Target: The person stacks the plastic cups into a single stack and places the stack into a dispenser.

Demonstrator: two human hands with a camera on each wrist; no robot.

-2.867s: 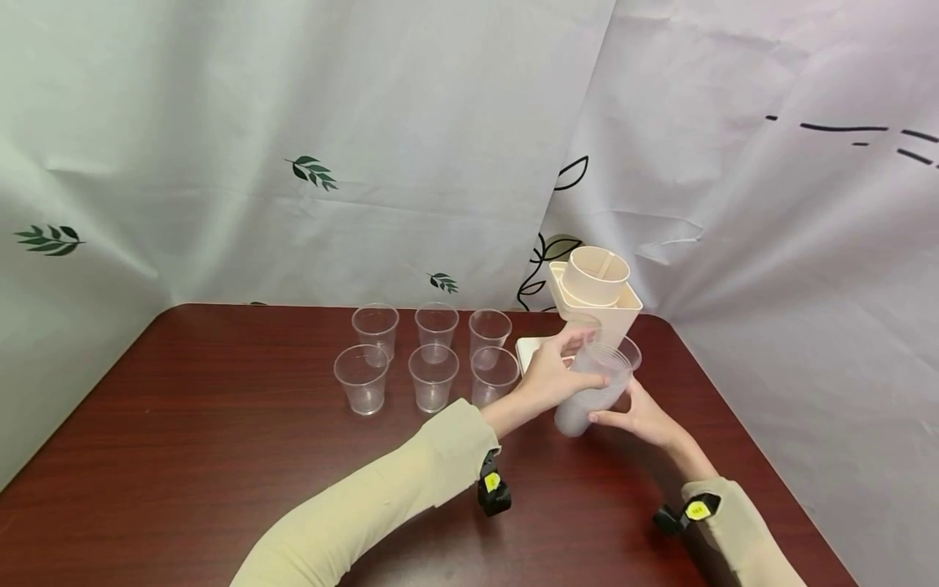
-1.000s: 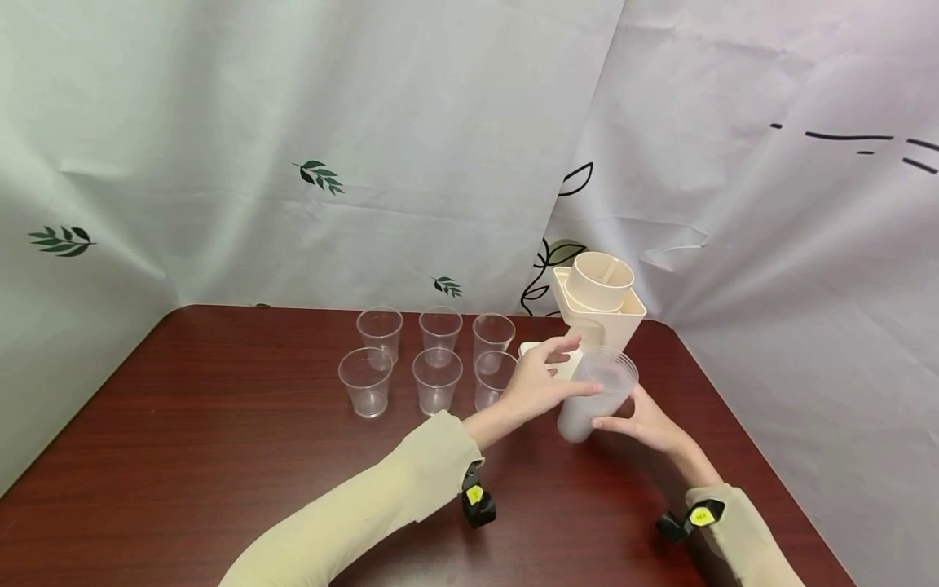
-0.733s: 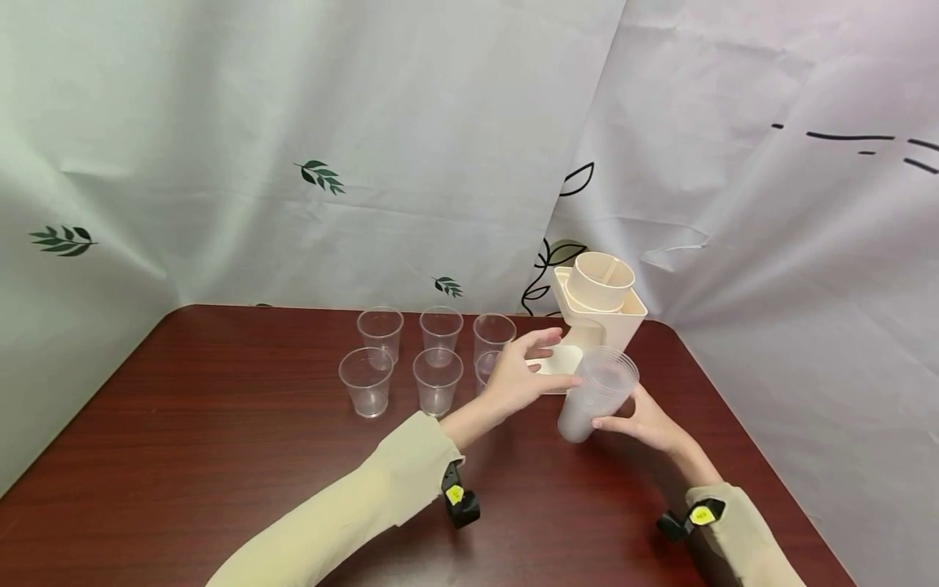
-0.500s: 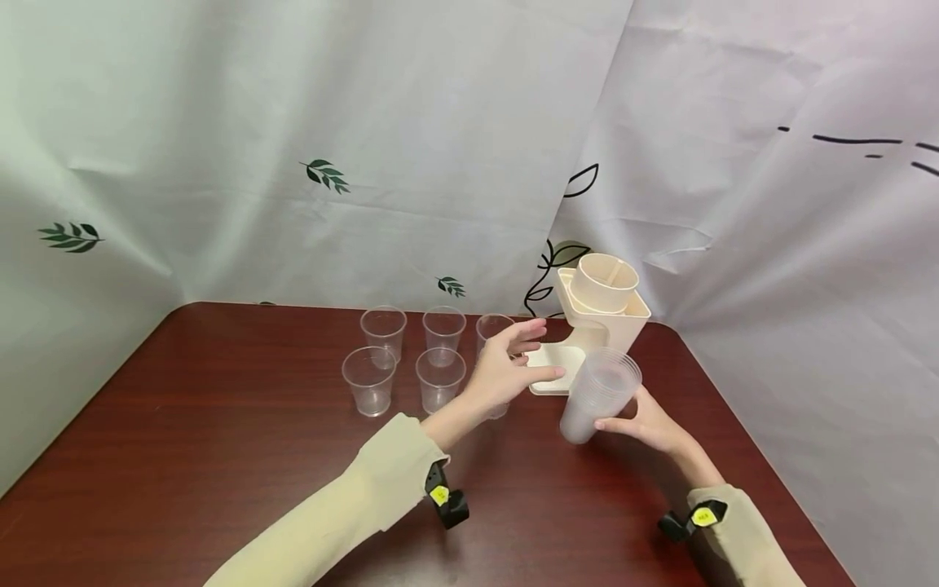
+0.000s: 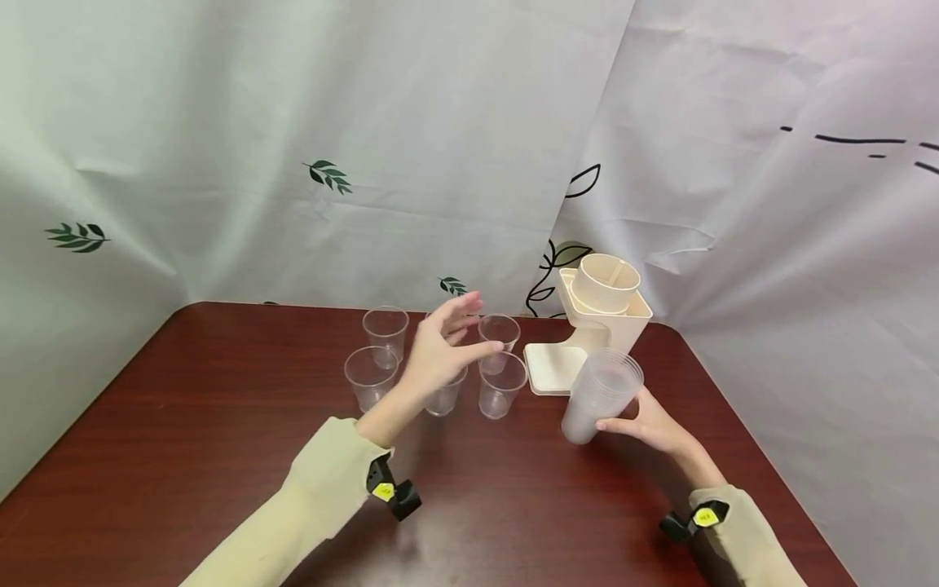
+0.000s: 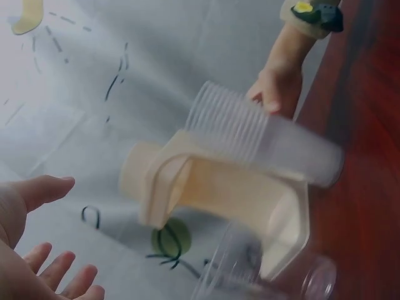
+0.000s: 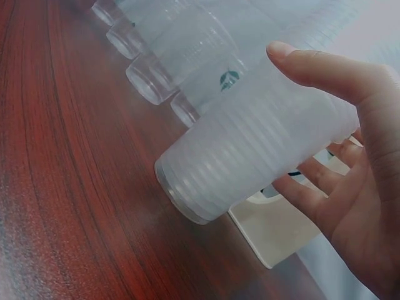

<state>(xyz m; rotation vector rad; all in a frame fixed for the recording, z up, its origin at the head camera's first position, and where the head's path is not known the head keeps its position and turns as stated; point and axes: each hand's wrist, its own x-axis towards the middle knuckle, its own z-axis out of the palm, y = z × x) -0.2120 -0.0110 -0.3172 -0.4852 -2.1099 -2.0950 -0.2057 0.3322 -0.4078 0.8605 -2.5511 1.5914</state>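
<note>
My right hand (image 5: 649, 420) grips a tall stack of nested clear plastic cups (image 5: 597, 399), tilted with its rims up and to the right. In the right wrist view the thumb lies across the cup stack (image 7: 250, 137), fingers on its other side. My left hand (image 5: 436, 350) holds nothing and hovers over the standing cups, thumb and fingers spread apart. Single clear plastic cups (image 5: 499, 395) stand upright in two rows, and the left hand partly hides the middle ones. The left wrist view shows the left hand (image 6: 28, 269) apart from the stack.
Behind the stack stands a cream-coloured holder (image 5: 612, 318) with a round tube on top and a flat base plate (image 5: 553, 368). Pale printed curtains (image 5: 411, 147) hang behind and beside the dark red wooden table (image 5: 220, 456).
My left hand has left the cup stack and moved left over the standing cups. The cup that stuck out of the stack earlier now sits level with it. My right hand stays nearly still.
</note>
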